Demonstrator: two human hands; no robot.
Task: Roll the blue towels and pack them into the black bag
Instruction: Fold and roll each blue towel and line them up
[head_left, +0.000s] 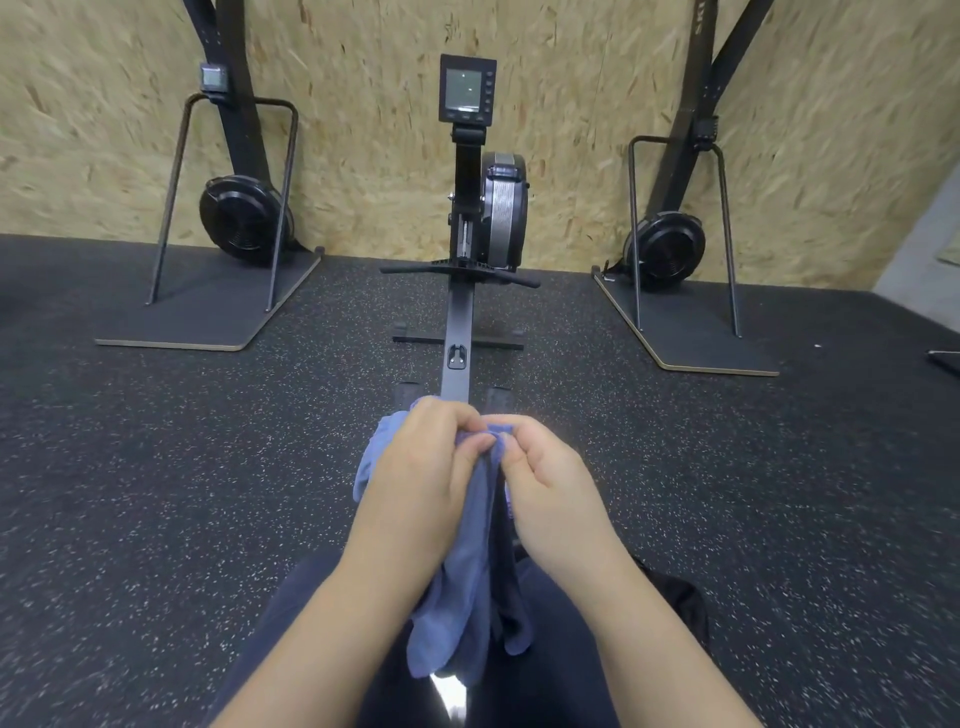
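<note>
Right now one soft blue cloth towel (470, 566) hangs down in front of the person's lap, over the dark trousers (322, 623). Both hands hold it at the top edge. The left hand (421, 467) has its fingers curled and pinches the cloth between thumb and fingers. The right hand (545, 478) does the same just beside it, so the two hands almost touch. The rest of the towel droops loose below them, and a bit of it bunches up behind the left hand.

The towel looks light and floppy. It bends and folds by itself, so it will not stay flat unless it is spread out or pulled tight. It does not look slippery, and it cannot break. I think the best place to hold it is at the corners or along one edge, with the hands moved apart, so the cloth opens up and can be rolled neatly.

I count one blue towel here. If there are more, they do not show. A dark black shape (680, 603) sits by the right arm, near the floor. It may be the black bag, but I cannot tell for sure.

Further away, the speckled black rubber floor (156, 467) spreads out. One black rowing machine (467, 218) stands straight ahead, with one small screen on top. Two tall black exercise machines stand by the wooden chipboard wall (363, 104), one on the left (234, 208) and one on the right (675, 234).
</note>
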